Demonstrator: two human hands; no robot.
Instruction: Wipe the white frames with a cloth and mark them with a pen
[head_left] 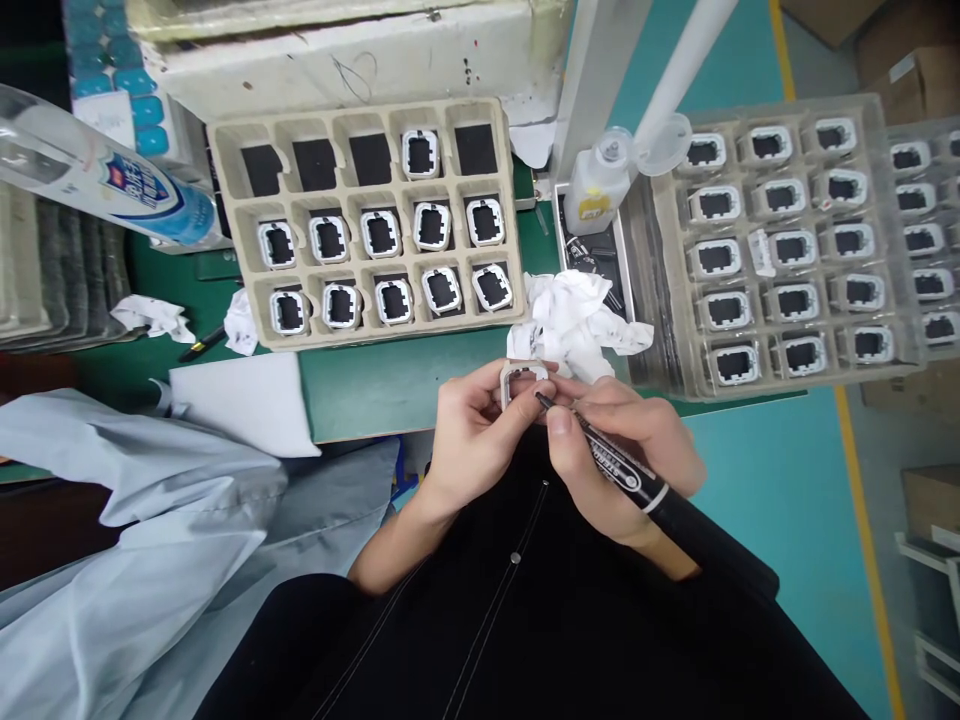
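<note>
The left hand grasps a small white frame part between its fingertips, holding it up just above the near edge of the worktop. The right hand is clenched around a black marker in a writing grip. The marker's long axis runs from the lower right, where its capped end sticks out past the wrist, up and to the left, where its tip touches or nearly touches the lower right edge of the frame part. So the part lies just ahead and left of the right hand, and the left hand is the one that carries it.

Just beyond both hands lies a crumpled white tissue. Farther ahead of the left hand sits a beige tray with 3 rows of 5 pockets: the 2 nearer rows are full of similar parts, the far row holds only 1. Ahead and to the right of the right hand stands a stack of clear trays filled with more such parts, with a small squeeze bottle beside its far left corner. A person's light blue sleeve lies well off to the left.
</note>
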